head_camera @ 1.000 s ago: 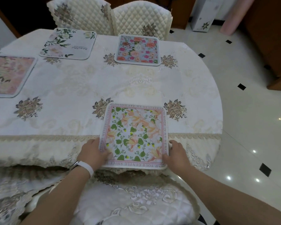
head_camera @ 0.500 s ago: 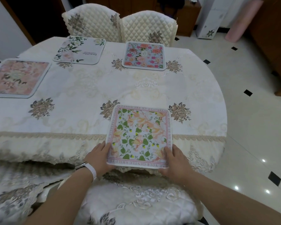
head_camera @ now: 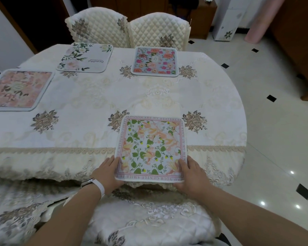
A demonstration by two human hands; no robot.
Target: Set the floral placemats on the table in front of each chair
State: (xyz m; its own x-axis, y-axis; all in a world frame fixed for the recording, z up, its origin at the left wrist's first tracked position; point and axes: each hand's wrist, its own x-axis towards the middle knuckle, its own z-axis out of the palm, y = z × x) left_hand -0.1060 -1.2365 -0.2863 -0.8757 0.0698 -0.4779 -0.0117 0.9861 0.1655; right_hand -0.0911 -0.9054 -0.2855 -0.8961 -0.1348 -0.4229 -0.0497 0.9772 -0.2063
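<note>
Ideally the left hand [head_camera: 108, 173] and right hand [head_camera: 190, 173], gripping the near corners of the placemat [head_camera: 151, 148], push it evenly past the near edge of the table [head_camera: 96, 96].

Tablecloth [head_camera: 100, 96] on the worktop: woven fabric with a faint sheen, raised embroidery, lace trim along the near edge. Placemat [head_camera: 149, 148] at the near edge: matt printed cloth with a soft padded rim. Chair covers [head_camera: 156, 31]: quilted, slightly glossy fabric. Floor [head_camera: 274, 139]: polished, highly reflective tile. Wristband [head_camera: 100, 187]: smooth, white.
</note>
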